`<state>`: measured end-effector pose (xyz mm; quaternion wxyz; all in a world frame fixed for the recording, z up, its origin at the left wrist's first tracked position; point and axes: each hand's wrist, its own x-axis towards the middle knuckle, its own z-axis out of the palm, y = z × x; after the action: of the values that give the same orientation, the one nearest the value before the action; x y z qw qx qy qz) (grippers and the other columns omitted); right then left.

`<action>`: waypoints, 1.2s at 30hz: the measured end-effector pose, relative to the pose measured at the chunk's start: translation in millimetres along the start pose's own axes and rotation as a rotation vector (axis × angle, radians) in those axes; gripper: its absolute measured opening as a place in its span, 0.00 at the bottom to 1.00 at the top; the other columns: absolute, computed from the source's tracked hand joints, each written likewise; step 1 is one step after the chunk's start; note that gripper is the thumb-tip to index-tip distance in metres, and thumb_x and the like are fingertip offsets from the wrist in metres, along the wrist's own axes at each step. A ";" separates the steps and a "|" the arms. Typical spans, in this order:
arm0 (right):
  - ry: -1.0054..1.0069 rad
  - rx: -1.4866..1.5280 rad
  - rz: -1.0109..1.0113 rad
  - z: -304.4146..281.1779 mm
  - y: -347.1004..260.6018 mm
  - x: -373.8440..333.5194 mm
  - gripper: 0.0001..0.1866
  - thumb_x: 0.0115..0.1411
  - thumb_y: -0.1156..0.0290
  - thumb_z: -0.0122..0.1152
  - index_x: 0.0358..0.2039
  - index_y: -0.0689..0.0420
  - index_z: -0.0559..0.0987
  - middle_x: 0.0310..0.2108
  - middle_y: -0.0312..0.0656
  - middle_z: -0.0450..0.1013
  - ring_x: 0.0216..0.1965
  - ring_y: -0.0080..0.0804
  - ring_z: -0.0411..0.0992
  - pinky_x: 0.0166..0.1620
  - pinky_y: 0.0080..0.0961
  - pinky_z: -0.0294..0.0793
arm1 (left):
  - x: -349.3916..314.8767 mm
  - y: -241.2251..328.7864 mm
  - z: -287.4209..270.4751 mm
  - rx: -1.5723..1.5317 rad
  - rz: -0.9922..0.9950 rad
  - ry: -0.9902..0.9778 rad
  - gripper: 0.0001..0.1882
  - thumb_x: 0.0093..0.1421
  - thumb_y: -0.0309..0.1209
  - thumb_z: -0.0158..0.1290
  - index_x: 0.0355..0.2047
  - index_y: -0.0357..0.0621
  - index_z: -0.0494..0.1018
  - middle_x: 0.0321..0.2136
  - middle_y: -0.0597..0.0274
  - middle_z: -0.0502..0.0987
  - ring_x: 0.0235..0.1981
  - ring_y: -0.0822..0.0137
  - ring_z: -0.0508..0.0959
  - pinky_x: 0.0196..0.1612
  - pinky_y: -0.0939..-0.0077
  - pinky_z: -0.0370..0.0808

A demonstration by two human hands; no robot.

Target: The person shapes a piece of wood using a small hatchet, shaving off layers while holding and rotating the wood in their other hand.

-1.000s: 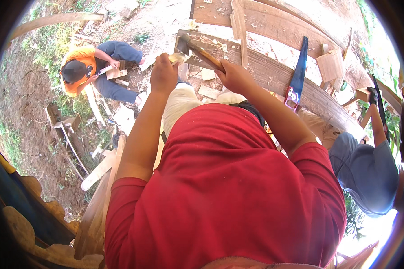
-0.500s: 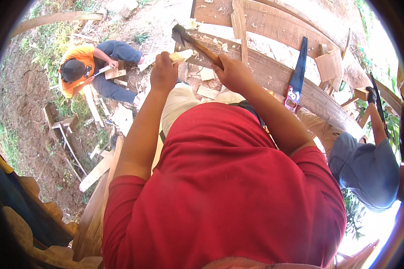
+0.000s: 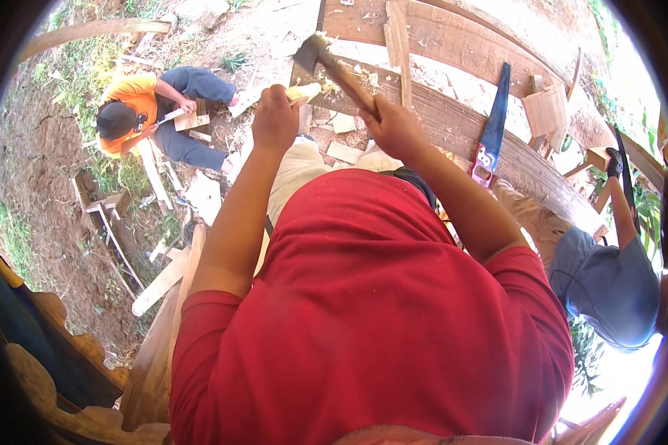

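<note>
The pale piece of wood (image 3: 304, 92) is just beside the left end of the long brown surface (image 3: 453, 115), its rough tip pointing toward it; I cannot tell whether the two touch. My left hand (image 3: 276, 119) is clenched around the other end of the piece, a little farther out from the surface. My right hand (image 3: 393, 126), on the near side of the surface, grasps the wooden handle of the hatchet (image 3: 346, 81), whose dark head hangs over the surface's left end, apart from the piece. Shavings (image 3: 369, 76) lie scattered on the surface there, and a narrow board (image 3: 398, 52) crosses its far edge. The blue-bladed saw (image 3: 493, 119) lies across the surface, its red and white handle toward me. Left of the surface sits a person in orange (image 3: 137, 96); beside its right end is another in a dark grey shirt (image 3: 612, 285).
</note>
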<state>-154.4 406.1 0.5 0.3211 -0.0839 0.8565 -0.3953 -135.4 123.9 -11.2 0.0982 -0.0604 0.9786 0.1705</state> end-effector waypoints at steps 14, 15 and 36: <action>-0.044 -0.065 0.008 22.8 17.4 10.3 0.19 0.73 0.53 0.59 0.47 0.58 0.77 0.33 0.60 0.81 0.38 0.64 0.81 0.43 0.59 0.76 | 3.0 8.3 -4.1 0.004 -0.110 -0.036 0.23 0.67 0.35 0.62 0.54 0.37 0.65 0.51 0.38 0.74 0.48 0.34 0.81 0.49 0.43 0.79; -0.022 -0.071 -0.004 27.8 17.3 14.3 0.18 0.72 0.53 0.59 0.47 0.57 0.77 0.33 0.58 0.81 0.37 0.63 0.81 0.43 0.59 0.77 | 3.3 9.5 -3.8 0.001 -0.138 -0.046 0.24 0.67 0.35 0.63 0.54 0.37 0.65 0.51 0.37 0.74 0.48 0.34 0.81 0.50 0.43 0.79; 0.005 -0.136 -0.112 24.0 6.2 19.7 0.18 0.72 0.53 0.61 0.45 0.57 0.77 0.33 0.55 0.82 0.37 0.61 0.81 0.41 0.58 0.77 | -5.3 -7.7 0.2 -0.049 -0.163 0.026 0.23 0.67 0.34 0.62 0.55 0.37 0.65 0.50 0.35 0.75 0.50 0.32 0.80 0.51 0.42 0.78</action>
<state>-154.2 387.5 -25.1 0.2900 -0.1525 0.8760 -0.3539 -129.1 117.3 -12.8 0.0974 -0.1445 0.9672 0.1849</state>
